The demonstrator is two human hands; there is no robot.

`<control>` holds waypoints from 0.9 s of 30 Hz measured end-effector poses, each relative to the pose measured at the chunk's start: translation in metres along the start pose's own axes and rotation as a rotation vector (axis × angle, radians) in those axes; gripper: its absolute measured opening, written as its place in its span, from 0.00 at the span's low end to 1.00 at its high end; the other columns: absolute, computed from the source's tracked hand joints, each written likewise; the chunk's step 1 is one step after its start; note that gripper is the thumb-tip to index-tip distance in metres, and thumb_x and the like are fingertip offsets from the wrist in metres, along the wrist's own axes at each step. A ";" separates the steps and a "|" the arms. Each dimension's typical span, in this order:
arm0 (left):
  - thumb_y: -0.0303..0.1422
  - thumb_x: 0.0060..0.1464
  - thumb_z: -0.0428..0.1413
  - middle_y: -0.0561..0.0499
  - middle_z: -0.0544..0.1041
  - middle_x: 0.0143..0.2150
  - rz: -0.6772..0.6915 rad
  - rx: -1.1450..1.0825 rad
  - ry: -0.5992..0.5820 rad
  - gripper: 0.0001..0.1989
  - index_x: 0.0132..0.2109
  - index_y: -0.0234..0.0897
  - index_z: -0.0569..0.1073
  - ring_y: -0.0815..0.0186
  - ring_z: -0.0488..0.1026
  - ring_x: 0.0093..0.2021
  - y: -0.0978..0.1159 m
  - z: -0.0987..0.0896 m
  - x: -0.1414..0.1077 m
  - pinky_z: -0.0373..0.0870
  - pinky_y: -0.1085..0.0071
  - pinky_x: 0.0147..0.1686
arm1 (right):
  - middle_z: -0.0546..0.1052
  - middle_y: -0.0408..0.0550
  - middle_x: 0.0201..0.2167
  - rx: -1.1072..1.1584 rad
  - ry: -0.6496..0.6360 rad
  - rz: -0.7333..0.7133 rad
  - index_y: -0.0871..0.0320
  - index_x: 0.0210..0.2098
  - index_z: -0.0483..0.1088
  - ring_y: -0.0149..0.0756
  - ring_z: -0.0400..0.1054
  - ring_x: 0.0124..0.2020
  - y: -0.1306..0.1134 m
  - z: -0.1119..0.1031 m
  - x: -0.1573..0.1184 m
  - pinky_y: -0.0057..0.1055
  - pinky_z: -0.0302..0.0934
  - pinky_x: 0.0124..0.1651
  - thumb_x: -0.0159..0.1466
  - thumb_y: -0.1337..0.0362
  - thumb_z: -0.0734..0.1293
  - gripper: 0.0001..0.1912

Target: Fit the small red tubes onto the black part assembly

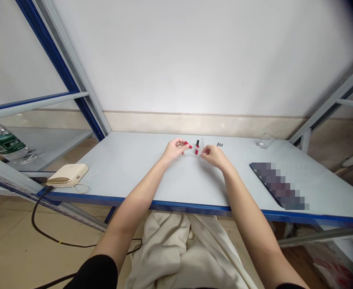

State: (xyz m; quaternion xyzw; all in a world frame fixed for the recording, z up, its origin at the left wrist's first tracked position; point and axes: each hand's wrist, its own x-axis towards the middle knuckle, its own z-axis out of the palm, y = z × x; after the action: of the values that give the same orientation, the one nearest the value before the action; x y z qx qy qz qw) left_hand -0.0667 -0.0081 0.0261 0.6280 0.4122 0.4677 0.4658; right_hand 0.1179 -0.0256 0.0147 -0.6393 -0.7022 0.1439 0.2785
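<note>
Left hand (174, 149) — fingers pinched on small red tube (188, 145). Right hand (213, 155) — fingertips closed on slim clear tube (197, 149), its far end near red tube. Black-capped red tube (197, 147) on grey tabletop (188, 176), between hands. Small dark pieces (219, 145) beyond right hand.

A plain white wall (194, 60) is rising behind a pale grey tabletop with blue edging (134, 160), and beige floor tiles (11, 228) are showing below.

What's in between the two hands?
A red tube with a black top, the red piece in the left hand and the clear piece in the right hand, seen in the head view.
</note>
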 end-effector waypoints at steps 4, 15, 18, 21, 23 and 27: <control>0.31 0.44 0.58 0.49 0.75 0.30 0.025 0.364 -0.161 0.06 0.30 0.32 0.71 0.70 0.69 0.28 -0.008 0.015 0.002 0.63 0.74 0.30 | 0.73 0.48 0.24 -0.015 -0.095 0.115 0.61 0.25 0.68 0.30 0.63 0.24 0.017 -0.005 0.000 0.26 0.52 0.28 0.52 0.68 0.64 0.03; 0.29 0.44 0.56 0.51 0.73 0.26 0.032 0.718 -0.103 0.02 0.28 0.34 0.70 0.68 0.67 0.27 -0.027 0.043 0.020 0.60 0.73 0.29 | 0.75 0.50 0.29 -0.035 -0.092 0.119 0.62 0.30 0.70 0.31 0.66 0.29 0.027 0.016 0.010 0.24 0.54 0.30 0.54 0.66 0.65 0.06; 0.29 0.45 0.55 0.51 0.73 0.25 0.015 0.743 -0.103 0.02 0.29 0.35 0.71 0.67 0.67 0.27 -0.033 0.046 0.015 0.60 0.72 0.30 | 0.75 0.50 0.29 -0.054 -0.111 0.108 0.61 0.30 0.70 0.32 0.66 0.29 0.029 0.019 0.010 0.25 0.54 0.31 0.54 0.66 0.66 0.05; 0.30 0.46 0.55 0.49 0.73 0.27 0.003 0.781 -0.090 0.02 0.29 0.36 0.71 0.65 0.69 0.29 -0.037 0.048 0.011 0.61 0.71 0.31 | 0.75 0.50 0.29 -0.075 -0.100 0.104 0.61 0.31 0.69 0.32 0.66 0.29 0.030 0.020 0.010 0.25 0.54 0.31 0.54 0.65 0.66 0.06; 0.32 0.48 0.56 0.48 0.74 0.29 0.008 0.806 -0.076 0.04 0.31 0.36 0.72 0.64 0.70 0.31 -0.038 0.048 0.010 0.62 0.70 0.33 | 0.75 0.50 0.30 -0.089 -0.094 0.104 0.61 0.32 0.70 0.32 0.66 0.30 0.029 0.021 0.010 0.25 0.54 0.32 0.55 0.65 0.66 0.06; 0.35 0.48 0.57 0.47 0.75 0.33 0.064 0.868 -0.044 0.08 0.36 0.36 0.72 0.61 0.71 0.36 -0.037 0.046 0.006 0.63 0.68 0.37 | 0.75 0.51 0.31 -0.120 -0.079 0.119 0.61 0.33 0.71 0.32 0.66 0.30 0.023 0.020 0.007 0.25 0.53 0.32 0.55 0.64 0.66 0.07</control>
State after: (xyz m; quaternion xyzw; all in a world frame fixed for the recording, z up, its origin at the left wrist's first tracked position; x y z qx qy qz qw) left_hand -0.0241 -0.0028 -0.0146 0.7880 0.5408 0.2517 0.1524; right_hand 0.1256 -0.0124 -0.0127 -0.6891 -0.6809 0.1430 0.2026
